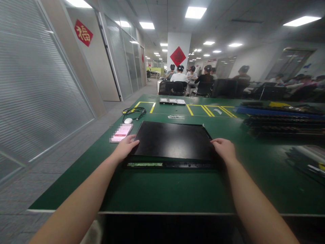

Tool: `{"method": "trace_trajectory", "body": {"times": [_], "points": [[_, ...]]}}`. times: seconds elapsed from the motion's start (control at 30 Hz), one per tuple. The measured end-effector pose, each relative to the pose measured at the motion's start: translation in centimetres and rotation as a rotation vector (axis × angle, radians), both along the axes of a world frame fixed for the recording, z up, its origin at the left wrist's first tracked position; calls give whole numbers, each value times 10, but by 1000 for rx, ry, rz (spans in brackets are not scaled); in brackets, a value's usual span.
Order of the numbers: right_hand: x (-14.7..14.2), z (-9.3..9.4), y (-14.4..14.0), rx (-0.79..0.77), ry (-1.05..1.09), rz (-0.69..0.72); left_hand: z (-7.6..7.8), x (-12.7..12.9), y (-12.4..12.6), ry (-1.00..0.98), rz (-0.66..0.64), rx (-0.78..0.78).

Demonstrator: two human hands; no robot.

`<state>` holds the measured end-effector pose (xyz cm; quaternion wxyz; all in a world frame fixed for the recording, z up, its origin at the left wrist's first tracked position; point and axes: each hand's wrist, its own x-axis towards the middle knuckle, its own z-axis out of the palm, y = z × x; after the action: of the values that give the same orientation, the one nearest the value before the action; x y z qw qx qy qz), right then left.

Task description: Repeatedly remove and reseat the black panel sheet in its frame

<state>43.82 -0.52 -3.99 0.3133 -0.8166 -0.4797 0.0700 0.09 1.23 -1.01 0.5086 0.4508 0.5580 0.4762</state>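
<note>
A dark, flat LCD panel lies between my two hands over a black frame on the green table. My left hand grips the panel's left edge, thumb on top. On the opposite side my right hand pinches the right edge with its fingers. The panel's near edge looks slightly raised off the frame. Along the frame's near side shows a strip of green circuit board. The undersides of both hands' fingers are hidden.
Left of the panel are a pink sheet or phone, a white mouse and a coiled black cable. Small boxy parts stand at the far edge. Stacked dark frames fill the right. Several people sit beyond.
</note>
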Motion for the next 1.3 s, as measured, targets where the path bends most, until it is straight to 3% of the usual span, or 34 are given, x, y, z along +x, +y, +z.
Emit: {"method": "trace_trajectory", "body": {"times": [0.5,1.3], "points": [[6,-7,4,30,81,3,-2,-4,3,-121,5,-21],[3,-4,2,26,35,18,-5,-5,10,-91,78,15]]}}
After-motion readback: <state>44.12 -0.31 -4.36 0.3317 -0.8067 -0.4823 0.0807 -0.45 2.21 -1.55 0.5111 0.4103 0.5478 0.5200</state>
